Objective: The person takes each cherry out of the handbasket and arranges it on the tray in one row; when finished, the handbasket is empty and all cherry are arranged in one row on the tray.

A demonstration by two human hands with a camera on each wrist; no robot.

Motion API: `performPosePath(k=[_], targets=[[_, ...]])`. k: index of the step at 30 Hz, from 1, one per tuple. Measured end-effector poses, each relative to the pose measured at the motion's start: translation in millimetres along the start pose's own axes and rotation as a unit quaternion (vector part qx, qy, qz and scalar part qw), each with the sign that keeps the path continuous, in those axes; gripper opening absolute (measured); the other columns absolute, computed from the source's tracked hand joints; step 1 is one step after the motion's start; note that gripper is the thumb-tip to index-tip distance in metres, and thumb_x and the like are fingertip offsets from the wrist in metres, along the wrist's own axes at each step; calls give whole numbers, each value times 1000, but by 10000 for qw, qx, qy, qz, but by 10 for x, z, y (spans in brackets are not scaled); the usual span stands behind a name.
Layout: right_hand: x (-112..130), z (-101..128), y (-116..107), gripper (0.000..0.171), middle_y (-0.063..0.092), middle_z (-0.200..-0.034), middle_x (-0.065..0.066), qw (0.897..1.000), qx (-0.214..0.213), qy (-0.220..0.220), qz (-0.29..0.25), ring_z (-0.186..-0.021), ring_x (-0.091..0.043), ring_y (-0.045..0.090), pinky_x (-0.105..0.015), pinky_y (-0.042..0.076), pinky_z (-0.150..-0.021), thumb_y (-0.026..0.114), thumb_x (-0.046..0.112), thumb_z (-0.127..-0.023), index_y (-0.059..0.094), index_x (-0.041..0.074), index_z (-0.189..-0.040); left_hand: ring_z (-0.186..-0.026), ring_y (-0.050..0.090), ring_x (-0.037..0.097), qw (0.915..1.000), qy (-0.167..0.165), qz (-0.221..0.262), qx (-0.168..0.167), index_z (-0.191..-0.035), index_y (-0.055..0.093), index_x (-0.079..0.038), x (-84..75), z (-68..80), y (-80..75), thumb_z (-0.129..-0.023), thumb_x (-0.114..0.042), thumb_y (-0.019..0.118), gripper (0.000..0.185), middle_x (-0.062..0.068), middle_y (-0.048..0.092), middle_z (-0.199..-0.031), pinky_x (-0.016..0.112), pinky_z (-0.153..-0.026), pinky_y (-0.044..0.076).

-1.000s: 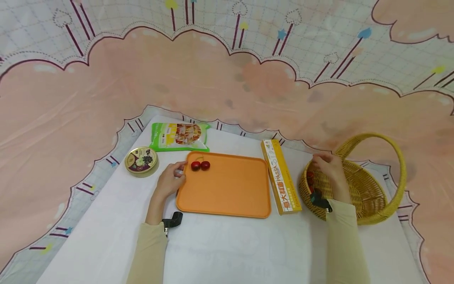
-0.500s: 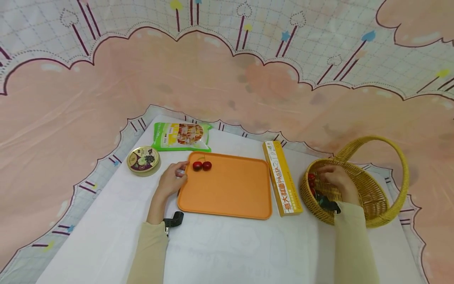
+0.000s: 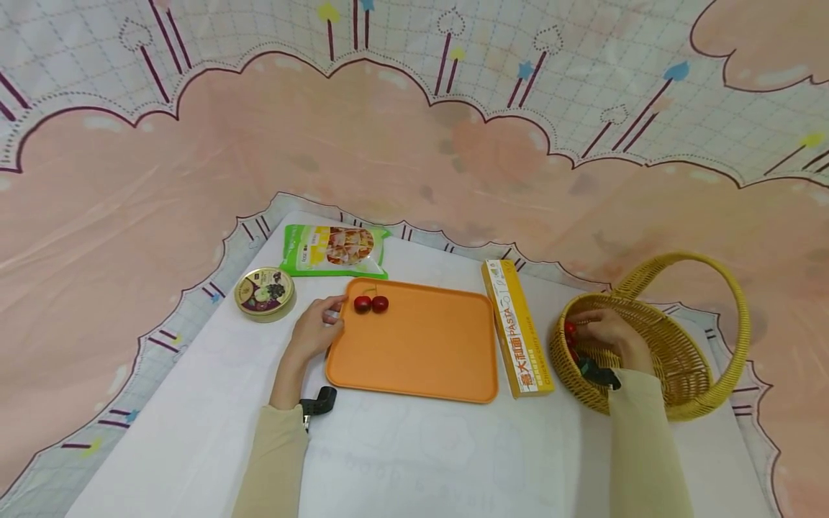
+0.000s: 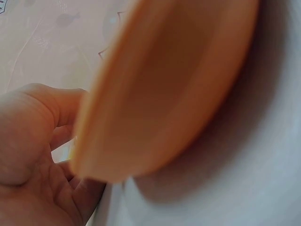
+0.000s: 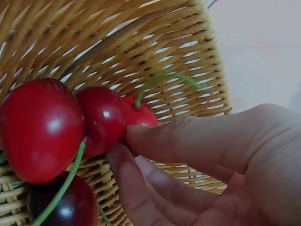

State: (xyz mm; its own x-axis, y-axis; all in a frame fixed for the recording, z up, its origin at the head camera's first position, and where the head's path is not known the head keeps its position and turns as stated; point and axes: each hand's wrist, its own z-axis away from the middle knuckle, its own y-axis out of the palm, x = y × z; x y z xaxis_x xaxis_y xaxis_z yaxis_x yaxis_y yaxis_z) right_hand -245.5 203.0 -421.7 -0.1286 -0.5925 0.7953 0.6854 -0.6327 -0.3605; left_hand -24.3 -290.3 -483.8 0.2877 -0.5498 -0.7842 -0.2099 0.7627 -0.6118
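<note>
My left hand (image 3: 314,332) holds the left edge of an orange tray (image 3: 417,349), with thumb and fingers at the rim in the left wrist view. Two dark red cherries (image 3: 363,304) lie in the tray's far left corner. On the right, my right hand (image 3: 612,331) reaches down inside a yellow wicker basket (image 3: 686,360). In the right wrist view its thumb and forefinger pinch a bright red cherry (image 5: 143,114) with a green stem. Beside it sit a red cherry (image 5: 101,115), a larger-looking one (image 5: 41,129) and a darker one (image 5: 63,202).
A yellow pasta box (image 3: 517,329) lies between tray and basket. Behind the tray is a green-edged food bag (image 3: 335,250), and a round tin (image 3: 264,293) stands left of it. The basket's tall handle (image 3: 738,316) arches up on the right. A patterned cloth (image 3: 414,158) hangs behind the white table.
My right hand has gone down from above the basket's rim to the cherries along its left side. My left hand stays at the tray edge. The head view has shifted slightly.
</note>
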Motion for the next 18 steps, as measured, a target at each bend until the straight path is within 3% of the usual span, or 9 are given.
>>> performPosePath(k=[12,18], targets=[[22,72,-3,43,70,-104,-11,9998,-27,118,128,-90,-13,67,-38,55,-86,52,3,-97,47,-24,-129,-101,57,31,9999,-21,87,73,-142,51,-5,-1,18,8,-91,-9,56,52,18,54,-123,45,-90,48],[119,196,-40,46,68,-103,-4,9991,-388,-8,176,-86,-10,65,-36,55,-85,52,9,-100,44,-25,-129,-102,57,31,9999,-56,74,50,-142,51,-6,-24,8,6,-90,-9,55,52,18,53,-123,45,-90,48]])
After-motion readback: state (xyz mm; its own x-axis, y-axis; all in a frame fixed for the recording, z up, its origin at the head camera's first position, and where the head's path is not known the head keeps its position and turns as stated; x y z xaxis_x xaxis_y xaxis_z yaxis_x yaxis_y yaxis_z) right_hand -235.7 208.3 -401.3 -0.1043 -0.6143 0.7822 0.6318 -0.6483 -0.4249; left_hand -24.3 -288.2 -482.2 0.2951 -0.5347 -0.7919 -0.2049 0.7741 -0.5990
